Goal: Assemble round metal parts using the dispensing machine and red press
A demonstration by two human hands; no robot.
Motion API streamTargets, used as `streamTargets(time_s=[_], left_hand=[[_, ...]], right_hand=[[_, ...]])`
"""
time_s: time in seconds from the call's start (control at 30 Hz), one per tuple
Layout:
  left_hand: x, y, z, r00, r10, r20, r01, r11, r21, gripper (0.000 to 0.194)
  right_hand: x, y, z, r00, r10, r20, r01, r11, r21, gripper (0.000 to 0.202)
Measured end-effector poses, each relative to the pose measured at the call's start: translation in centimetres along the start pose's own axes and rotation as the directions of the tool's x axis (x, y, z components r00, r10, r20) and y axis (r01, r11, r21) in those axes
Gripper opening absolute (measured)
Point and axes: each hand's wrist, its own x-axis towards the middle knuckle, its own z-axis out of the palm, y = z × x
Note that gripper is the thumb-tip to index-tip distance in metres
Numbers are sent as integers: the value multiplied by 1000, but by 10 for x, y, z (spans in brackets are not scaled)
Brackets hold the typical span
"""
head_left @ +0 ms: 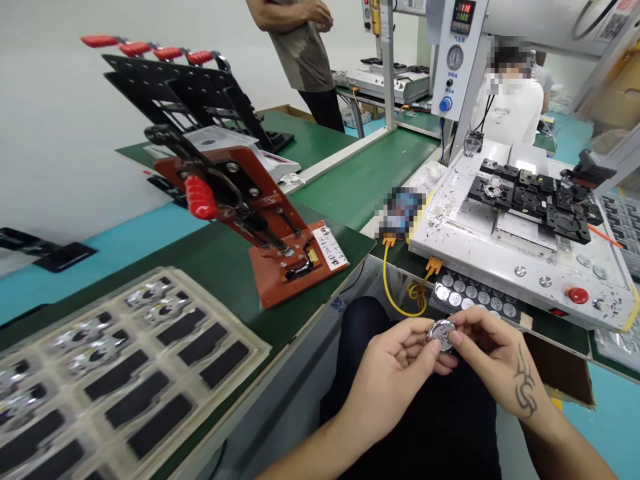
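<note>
Above my lap, a small round metal part [441,333] with a shiny silver rim is held between my two hands. My left hand [400,367] pinches its left and lower edge with thumb and fingers. The thumb of my right hand [493,357] presses on the face of the part, its fingers closed round the right side. The fingertips of both hands nearly meet and cover some of the rim. Faint markings show on the face of the part, too small to read.
A plastic tray [197,400] with dark and silver parts lies at left. Beyond it stands a red-brown clamp fixture [270,283] with a red handle. At right is a white press machine [470,233] with black fixtures. A sheet of round stickers [475,293] lies below its front edge. Other people are behind.
</note>
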Motion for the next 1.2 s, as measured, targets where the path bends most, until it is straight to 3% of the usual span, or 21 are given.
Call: streamTargets(time_s=[0.23,0.47,0.67,0.97,1.2], left_hand=[[0,-2,0,999,25,-31,-26,999,-20,28],[1,-4,0,998,66,13,-65,998,-17,32],[2,-5,0,993,120,9,-120,993,-15,33],[2,-9,-4,995,79,56,-74,994,-82,35],[7,-6,-12,999,-34,34,36,999,-39,41]], right_hand=[[1,3,1,1000,13,6,-14,998,54,18],[3,6,4,995,85,50,-94,972,217,26],[3,7,7,993,112,46,-120,963,243,28],[2,8,8,993,114,41,-121,959,256,31],[3,5,4,989,139,58,-149,960,238,25]])
